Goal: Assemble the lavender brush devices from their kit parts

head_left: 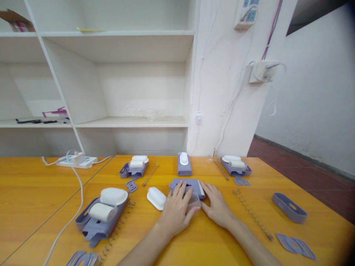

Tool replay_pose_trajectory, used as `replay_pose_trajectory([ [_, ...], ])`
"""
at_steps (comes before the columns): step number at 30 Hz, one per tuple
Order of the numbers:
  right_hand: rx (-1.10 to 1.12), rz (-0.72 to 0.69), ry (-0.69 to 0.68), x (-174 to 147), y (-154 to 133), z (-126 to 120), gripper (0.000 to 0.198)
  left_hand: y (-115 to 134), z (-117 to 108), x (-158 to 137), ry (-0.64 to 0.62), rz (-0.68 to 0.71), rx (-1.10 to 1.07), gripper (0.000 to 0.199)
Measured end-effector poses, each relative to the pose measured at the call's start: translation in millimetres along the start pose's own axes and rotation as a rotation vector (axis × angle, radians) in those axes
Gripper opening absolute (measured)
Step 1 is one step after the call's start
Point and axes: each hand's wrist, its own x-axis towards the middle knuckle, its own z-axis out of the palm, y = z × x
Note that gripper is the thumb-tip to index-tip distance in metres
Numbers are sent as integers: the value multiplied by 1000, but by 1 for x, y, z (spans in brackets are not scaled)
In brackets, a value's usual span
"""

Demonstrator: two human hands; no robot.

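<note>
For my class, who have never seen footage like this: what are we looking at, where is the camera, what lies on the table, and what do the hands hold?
This is one picture from a camera worn on a person's head, looking forward and down. There is no machine, only two bare hands. The left hand and right hand press on a grey-purple plastic housing on an orange table. Beside the left hand lies a white oval cap. Around them lie similar part sets, loose metal springs, a single purple tray and flat purple plates. White shelves stand behind.
</note>
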Motion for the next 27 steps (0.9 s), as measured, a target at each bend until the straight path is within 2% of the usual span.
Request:
replay_pose_trajectory([
  [9, -39, -11, -6, 0, -5, -3, 62, 7, -5, 0, 63, -50, 32, 49],
  [22, -85, -62, 48, -3, -13, -5, 65, 8, -5, 1, 148, 12, -27, 40],
  [27, -97, -143, 99, -5, -20, -11, 61, 7, -6, 0, 187, 74, -51, 40],
])
